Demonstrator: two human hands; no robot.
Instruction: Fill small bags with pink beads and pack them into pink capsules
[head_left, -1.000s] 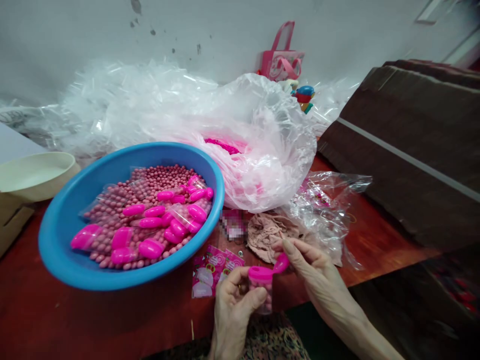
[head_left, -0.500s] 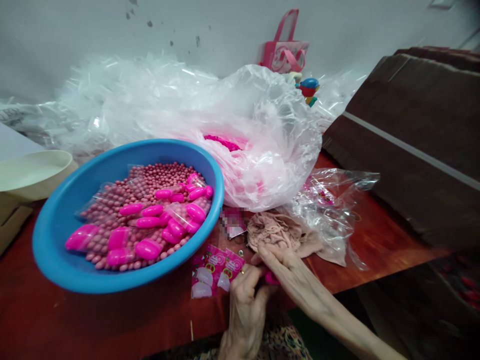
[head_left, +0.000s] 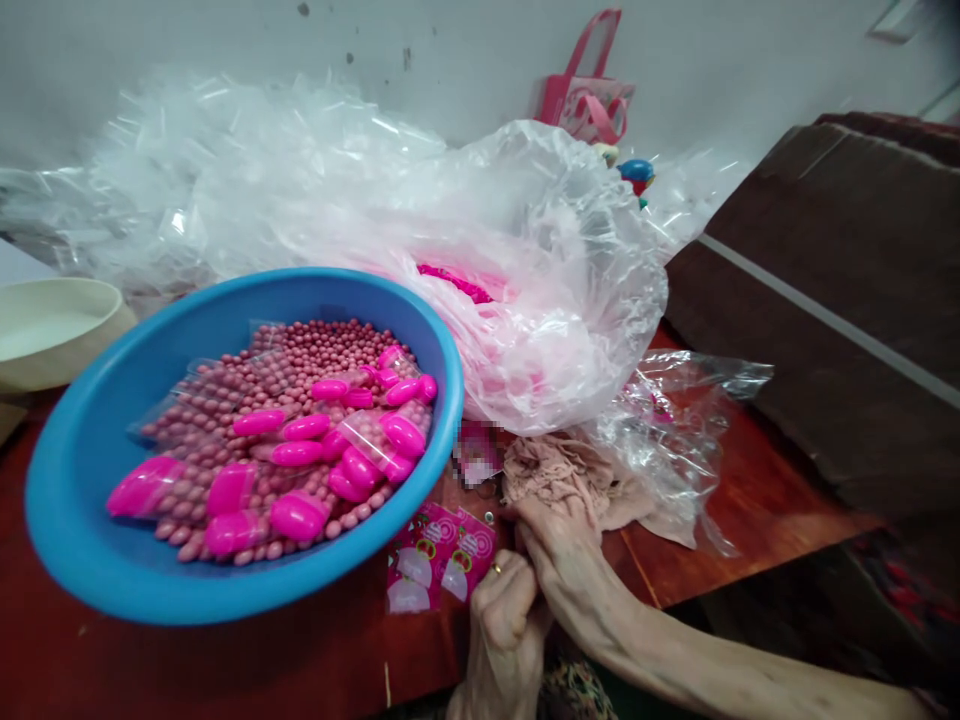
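Blue basin [head_left: 247, 292], hot-pink capsules [head_left: 298, 517]

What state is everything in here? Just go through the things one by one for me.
Left hand: closed in a fist, anything inside hidden.
Right hand: bent, pressed against the left hand.
Blue basin: filled with pink beads and bagged bright pink capsules.
Large plastic bag: open, bulging, pink items inside.
Small clear bag: crumpled.
Beige cloth: bunched up.
Pink tote bag: upright, handles raised.
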